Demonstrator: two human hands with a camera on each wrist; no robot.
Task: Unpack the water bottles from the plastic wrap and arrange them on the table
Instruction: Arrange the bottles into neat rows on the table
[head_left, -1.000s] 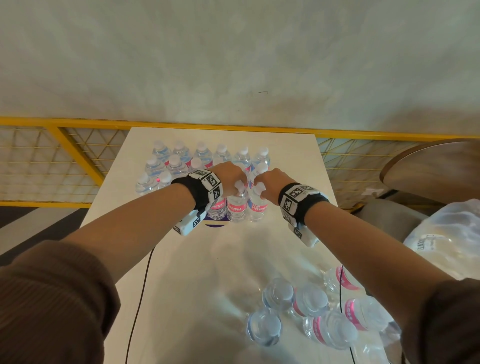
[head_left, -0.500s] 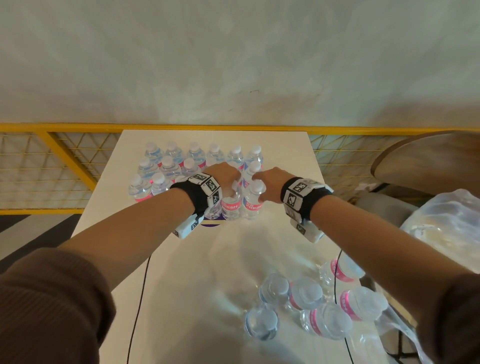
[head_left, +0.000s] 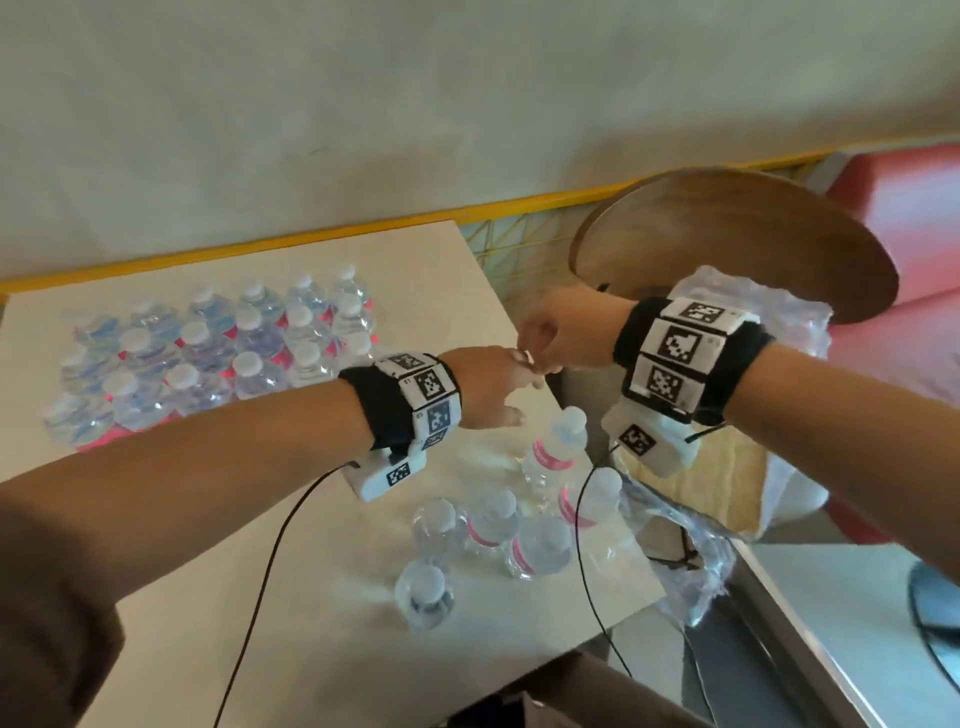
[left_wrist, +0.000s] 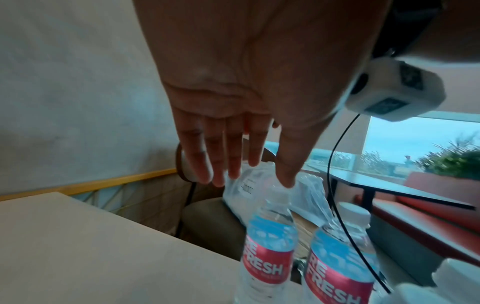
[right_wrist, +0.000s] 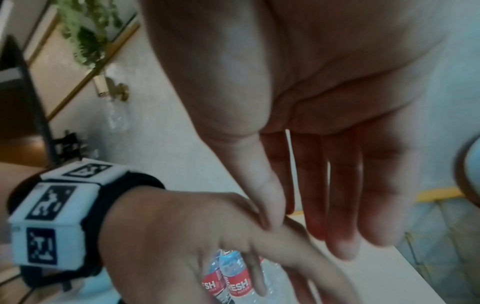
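Several clear water bottles with pink labels stand in rows (head_left: 208, 353) at the table's far left. A loose cluster of bottles (head_left: 493, 530) stands near the right front edge, partly on crumpled plastic wrap (head_left: 685, 561). My left hand (head_left: 488, 389) hovers over the table's right edge with straight fingers (left_wrist: 228, 144), above two upright bottles (left_wrist: 270, 253). My right hand (head_left: 561, 332) is just beyond it, fingers straight and empty (right_wrist: 332, 195). Its thumb touches the left hand's finger (right_wrist: 285, 228).
A bundle of plastic wrap (head_left: 769, 322) lies on a seat to the right of the beige table (head_left: 260, 571). A round wooden tabletop (head_left: 727, 234) overhangs it. A yellow railing (head_left: 311, 241) runs behind. Black wrist cables (head_left: 270, 561) trail across the table.
Both hands have left the bottles in the front row of the arranged group and moved right, over the table's edge. The head view has swung right.
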